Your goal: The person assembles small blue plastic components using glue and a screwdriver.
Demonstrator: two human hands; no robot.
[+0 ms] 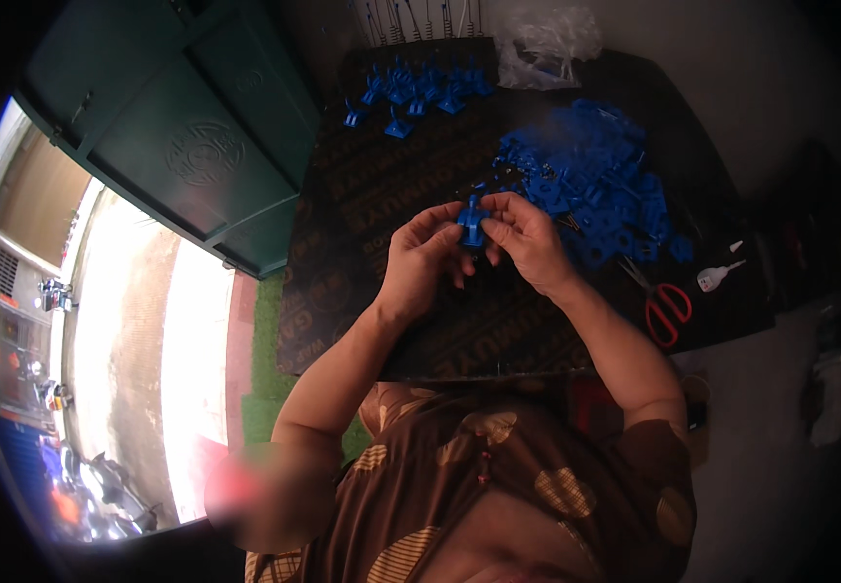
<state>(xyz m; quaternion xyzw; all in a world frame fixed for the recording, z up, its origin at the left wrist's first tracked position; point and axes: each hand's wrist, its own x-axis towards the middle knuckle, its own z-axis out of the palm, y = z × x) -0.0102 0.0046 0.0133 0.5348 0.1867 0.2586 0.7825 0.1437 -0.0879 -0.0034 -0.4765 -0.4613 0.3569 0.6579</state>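
A small blue plastic piece (473,225) is held up over the near middle of the dark table. My left hand (422,255) pinches it from the left between thumb and fingers, while my right hand (529,243) grips its other side. Part of the piece is hidden behind my fingertips, so its full shape cannot be made out. Just beyond my right hand lies a large heap of loose blue plastic parts (586,175), some flat with holes. At the far left of the table, several similar blue pieces with upright stems (416,87) stand in a group.
Red-handled scissors (668,313) lie right of my right forearm, beside a small white bottle (717,277) and its white cap (736,247). A clear plastic bag (549,44) sits at the table's (343,243) far edge, near several thin spring-like rods (420,21). A green door (197,136) stands left.
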